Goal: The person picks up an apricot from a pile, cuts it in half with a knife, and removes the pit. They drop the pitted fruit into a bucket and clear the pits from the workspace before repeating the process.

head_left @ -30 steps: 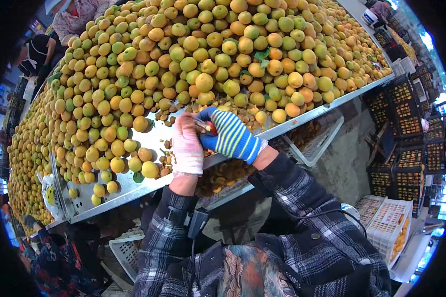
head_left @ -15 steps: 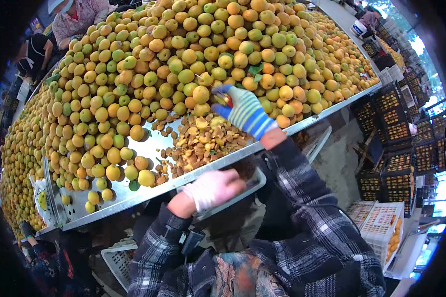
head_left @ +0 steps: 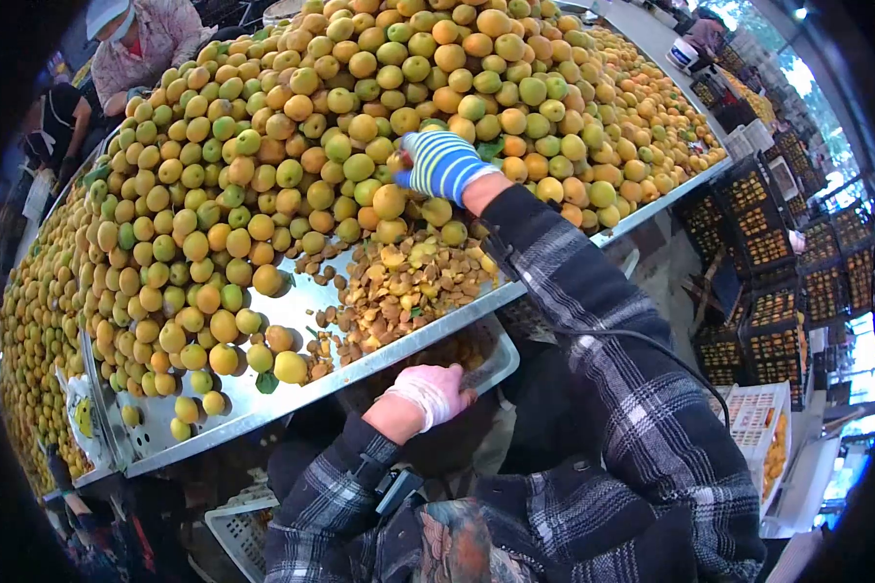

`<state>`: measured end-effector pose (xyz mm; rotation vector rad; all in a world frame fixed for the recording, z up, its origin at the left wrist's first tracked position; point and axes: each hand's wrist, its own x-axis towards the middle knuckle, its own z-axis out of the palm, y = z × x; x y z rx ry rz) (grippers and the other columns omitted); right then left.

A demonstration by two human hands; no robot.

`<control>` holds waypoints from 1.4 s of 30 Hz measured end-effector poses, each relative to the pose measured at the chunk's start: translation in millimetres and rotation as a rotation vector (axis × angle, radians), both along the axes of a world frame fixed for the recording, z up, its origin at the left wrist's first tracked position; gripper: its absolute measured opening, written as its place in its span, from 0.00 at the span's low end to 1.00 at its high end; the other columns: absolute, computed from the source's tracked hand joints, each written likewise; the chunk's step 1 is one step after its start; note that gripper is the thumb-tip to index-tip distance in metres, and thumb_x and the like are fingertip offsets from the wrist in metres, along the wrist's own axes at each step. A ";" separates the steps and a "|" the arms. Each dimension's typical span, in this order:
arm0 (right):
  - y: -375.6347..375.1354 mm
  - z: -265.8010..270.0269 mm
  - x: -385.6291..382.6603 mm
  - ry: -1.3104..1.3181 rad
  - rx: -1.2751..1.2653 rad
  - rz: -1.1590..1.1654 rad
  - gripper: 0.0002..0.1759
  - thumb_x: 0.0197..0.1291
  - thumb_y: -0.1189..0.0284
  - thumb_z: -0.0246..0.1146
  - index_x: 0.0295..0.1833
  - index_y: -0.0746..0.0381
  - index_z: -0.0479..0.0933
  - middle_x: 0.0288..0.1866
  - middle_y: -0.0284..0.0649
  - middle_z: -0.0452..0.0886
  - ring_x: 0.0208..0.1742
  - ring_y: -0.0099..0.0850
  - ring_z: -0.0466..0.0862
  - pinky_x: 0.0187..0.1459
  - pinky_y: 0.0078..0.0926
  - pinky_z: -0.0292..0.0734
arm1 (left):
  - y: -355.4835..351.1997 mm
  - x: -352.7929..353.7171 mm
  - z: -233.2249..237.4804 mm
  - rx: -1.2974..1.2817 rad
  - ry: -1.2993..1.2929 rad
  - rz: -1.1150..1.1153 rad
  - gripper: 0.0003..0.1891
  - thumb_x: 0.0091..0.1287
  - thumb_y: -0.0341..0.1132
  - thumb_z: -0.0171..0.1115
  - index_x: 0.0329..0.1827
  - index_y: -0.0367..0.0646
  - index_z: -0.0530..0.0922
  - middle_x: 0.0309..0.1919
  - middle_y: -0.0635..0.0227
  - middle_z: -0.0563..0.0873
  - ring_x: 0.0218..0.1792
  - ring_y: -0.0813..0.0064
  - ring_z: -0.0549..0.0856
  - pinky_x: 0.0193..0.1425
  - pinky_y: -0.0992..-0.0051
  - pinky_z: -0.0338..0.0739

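Note:
A large heap of yellow-green apricots [head_left: 301, 146] lies on a metal table [head_left: 214, 428]. My right hand [head_left: 444, 165], in a blue striped glove, rests against the heap with its fingers curled in. What those fingers hold is mostly hidden. Below that hand is a pile of apricot pits and torn pieces [head_left: 408, 291] near the table's front edge. My left hand [head_left: 430, 394], in a pale pink glove, is closed in front of the table, over a light plastic crate [head_left: 501, 361]. Something brownish shows at its fingertips, too small to name.
Another crate [head_left: 238, 534] stands low at the left. Stacked dark crates of fruit [head_left: 758, 233] and a white crate [head_left: 753, 413] are to the right. Co-workers [head_left: 141, 44] are at the table's far left side. A dark cable [head_left: 671, 352] crosses my right sleeve.
My right hand has moved up and slightly left, from beside the pit pile onto the apricots. My left hand has shifted a little and turned over the crate. The view has moved slightly.

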<state>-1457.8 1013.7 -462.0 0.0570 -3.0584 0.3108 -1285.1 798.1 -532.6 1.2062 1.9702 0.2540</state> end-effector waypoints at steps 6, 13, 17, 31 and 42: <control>46.4 13.4 77.6 -0.312 -1.911 -0.275 0.13 0.62 0.57 0.64 0.32 0.53 0.75 0.15 0.20 0.59 0.11 0.14 0.57 0.14 0.17 0.50 | 8.6 -0.7 13.6 -0.093 -0.004 -0.006 0.26 0.65 0.56 0.51 0.48 0.39 0.74 0.36 0.45 0.85 0.42 0.47 0.84 0.49 0.54 0.76; 106.8 24.5 291.0 -0.129 -1.787 -0.520 0.12 0.66 0.61 0.59 0.31 0.52 0.69 0.15 0.21 0.57 0.12 0.13 0.57 0.12 0.15 0.47 | 14.8 9.5 14.3 -0.151 0.096 -0.071 0.22 0.66 0.50 0.51 0.50 0.39 0.73 0.39 0.43 0.84 0.45 0.45 0.82 0.52 0.53 0.75; 134.3 41.7 442.2 -0.157 -1.531 -0.799 0.14 0.60 0.57 0.65 0.27 0.51 0.73 0.15 0.21 0.64 0.12 0.15 0.63 0.15 0.18 0.53 | 9.9 16.7 6.6 -0.115 0.121 -0.074 0.20 0.66 0.50 0.53 0.49 0.43 0.74 0.38 0.43 0.84 0.44 0.43 0.82 0.50 0.52 0.75; 121.1 -15.2 641.0 -0.329 -0.239 -1.290 0.24 0.57 0.53 0.63 0.36 0.68 0.77 0.25 0.49 0.81 0.21 0.40 0.81 0.23 0.36 0.75 | 13.2 28.7 -11.7 -0.026 0.133 -0.136 0.15 0.66 0.44 0.54 0.46 0.43 0.75 0.37 0.45 0.84 0.44 0.44 0.82 0.49 0.54 0.75; 93.1 28.7 332.6 0.147 -0.219 -0.458 0.20 0.64 0.56 0.59 0.44 0.64 0.78 0.31 0.55 0.81 0.37 0.53 0.82 0.40 0.43 0.76 | 9.9 17.9 0.0 0.107 0.215 -0.104 0.20 0.62 0.49 0.58 0.45 0.41 0.76 0.43 0.51 0.83 0.48 0.51 0.82 0.53 0.58 0.76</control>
